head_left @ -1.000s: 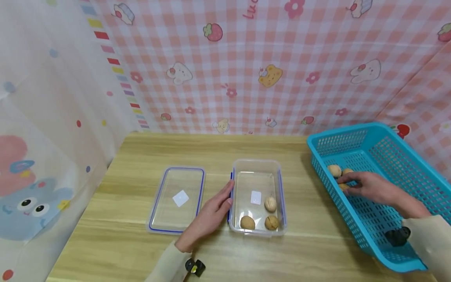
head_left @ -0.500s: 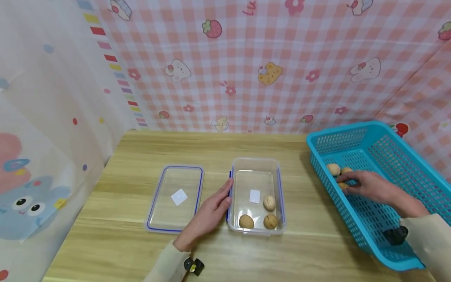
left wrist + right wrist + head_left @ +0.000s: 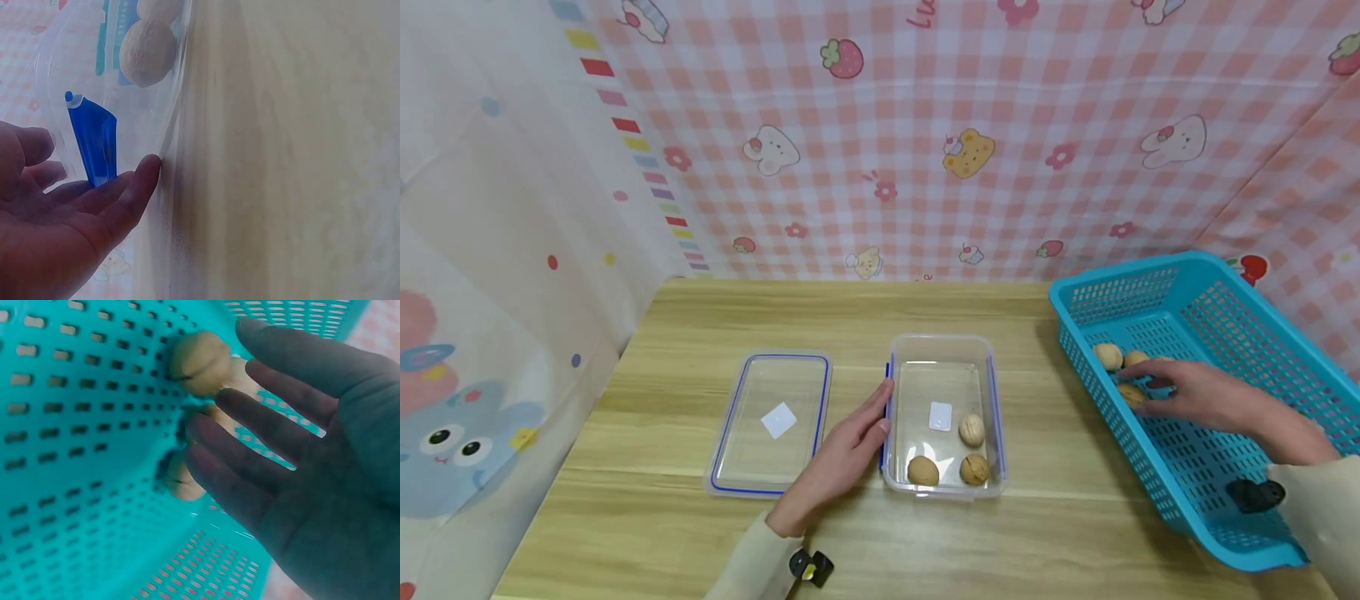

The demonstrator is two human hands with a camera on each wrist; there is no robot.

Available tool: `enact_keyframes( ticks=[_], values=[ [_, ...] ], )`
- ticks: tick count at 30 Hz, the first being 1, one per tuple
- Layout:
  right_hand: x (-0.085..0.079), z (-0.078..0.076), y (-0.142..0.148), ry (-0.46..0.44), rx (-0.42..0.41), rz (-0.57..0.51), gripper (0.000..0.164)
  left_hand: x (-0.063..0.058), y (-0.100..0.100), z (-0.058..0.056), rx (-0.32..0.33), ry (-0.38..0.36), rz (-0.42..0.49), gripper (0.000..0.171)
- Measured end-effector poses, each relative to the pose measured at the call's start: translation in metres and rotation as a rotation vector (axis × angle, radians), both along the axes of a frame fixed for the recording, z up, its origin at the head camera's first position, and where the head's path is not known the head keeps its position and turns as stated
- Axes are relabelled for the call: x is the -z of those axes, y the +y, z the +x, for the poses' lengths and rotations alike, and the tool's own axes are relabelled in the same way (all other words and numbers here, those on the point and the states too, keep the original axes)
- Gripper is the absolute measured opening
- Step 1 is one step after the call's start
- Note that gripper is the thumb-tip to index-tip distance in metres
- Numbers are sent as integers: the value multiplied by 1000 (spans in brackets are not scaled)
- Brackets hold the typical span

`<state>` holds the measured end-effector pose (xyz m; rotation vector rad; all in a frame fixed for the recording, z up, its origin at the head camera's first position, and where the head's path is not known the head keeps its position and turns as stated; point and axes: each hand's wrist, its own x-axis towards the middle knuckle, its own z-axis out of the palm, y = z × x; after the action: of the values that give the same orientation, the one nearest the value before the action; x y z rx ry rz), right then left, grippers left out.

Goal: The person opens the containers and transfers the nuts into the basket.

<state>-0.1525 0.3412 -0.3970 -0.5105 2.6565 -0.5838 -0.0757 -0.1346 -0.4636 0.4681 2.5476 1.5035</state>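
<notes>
My left hand (image 3: pixel 842 450) rests with straight fingers against the left side of a clear plastic storage box (image 3: pixel 925 379). In the left wrist view, its fingers lie by the box's blue latch (image 3: pixel 94 134). Inside the box, toward its near right, are three walnuts (image 3: pixel 972 431). My right hand (image 3: pixel 1206 396) reaches into a turquoise plastic basket (image 3: pixel 1120 297), its fingers spread and holding nothing. Just by those fingertips is one walnut (image 3: pixel 1130 394); several others, such as a pale walnut (image 3: pixel 201 364), lie along the basket's left wall, partly hidden by the hand.
Left of the box lies its clear lid (image 3: pixel 775 379) with a blue seal and a white label. The wooden table (image 3: pixel 850 321) meets a pink checked cloth (image 3: pixel 880 108) at the back. The basket's raised rim stands along the right side.
My right hand has loosened from the walnut in the basket and its fingers have spread apart, leaving that walnut more exposed. The left hand stays against the box.
</notes>
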Motion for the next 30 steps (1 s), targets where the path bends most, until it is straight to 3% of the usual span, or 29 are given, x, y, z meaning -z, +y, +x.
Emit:
enact_keyframes(
  ticks=[12, 24, 30],
  values=[
    [-40, 30, 7, 156, 67, 48, 69, 0, 2, 0, -7, 8, 3, 51],
    [-53, 67, -16, 481, 90, -231, 50, 1, 3, 1, -13, 4, -5, 51],
    [-60, 84, -41, 500, 116, -373, 49, 0, 2, 1, -7, -2, -6, 52]
  ],
)
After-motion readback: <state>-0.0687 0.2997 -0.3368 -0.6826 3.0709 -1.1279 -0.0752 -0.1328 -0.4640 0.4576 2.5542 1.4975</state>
